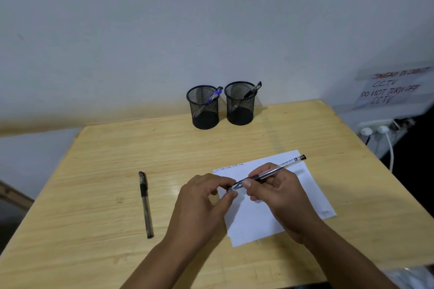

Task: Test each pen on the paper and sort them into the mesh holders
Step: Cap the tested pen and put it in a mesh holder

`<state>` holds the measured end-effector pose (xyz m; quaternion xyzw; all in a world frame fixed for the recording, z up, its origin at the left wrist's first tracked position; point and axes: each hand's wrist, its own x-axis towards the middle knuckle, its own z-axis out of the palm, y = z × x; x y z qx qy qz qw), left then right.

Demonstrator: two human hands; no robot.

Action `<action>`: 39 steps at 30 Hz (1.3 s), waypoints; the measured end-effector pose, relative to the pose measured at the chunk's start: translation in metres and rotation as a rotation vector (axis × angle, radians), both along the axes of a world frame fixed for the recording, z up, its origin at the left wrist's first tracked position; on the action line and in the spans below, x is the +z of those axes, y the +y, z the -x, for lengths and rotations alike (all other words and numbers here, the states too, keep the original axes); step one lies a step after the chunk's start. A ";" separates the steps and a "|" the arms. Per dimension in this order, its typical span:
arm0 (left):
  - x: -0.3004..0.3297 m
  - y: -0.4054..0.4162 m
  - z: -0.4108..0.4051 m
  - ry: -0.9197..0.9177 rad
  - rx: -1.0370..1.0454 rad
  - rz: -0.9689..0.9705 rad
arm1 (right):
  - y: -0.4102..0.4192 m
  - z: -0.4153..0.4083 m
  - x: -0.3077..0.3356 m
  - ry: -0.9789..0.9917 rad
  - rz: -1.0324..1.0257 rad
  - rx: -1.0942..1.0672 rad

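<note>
clear pen (279,168) w/ blk tip

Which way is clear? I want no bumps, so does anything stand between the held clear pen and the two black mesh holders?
Nothing visible does. The clear black-tipped pen, held by the left hand and right hand over the white paper, faces bare wooden table up to the two black mesh holders.

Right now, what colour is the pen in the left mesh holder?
Blue, leaning against the rim of the left mesh holder: the pen shows best in the head view.
</note>
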<state>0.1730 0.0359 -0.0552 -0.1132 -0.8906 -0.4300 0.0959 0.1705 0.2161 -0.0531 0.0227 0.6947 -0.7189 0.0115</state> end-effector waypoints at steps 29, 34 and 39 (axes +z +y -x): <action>0.024 0.031 0.045 -0.368 0.011 -0.465 | 0.006 0.034 0.011 -0.046 0.293 -0.307; 0.026 0.040 0.096 -0.289 0.109 -0.463 | 0.043 0.076 0.036 0.035 0.042 -0.370; 0.018 0.058 0.148 -0.237 0.214 -0.337 | 0.070 0.119 0.063 0.129 -0.442 -0.335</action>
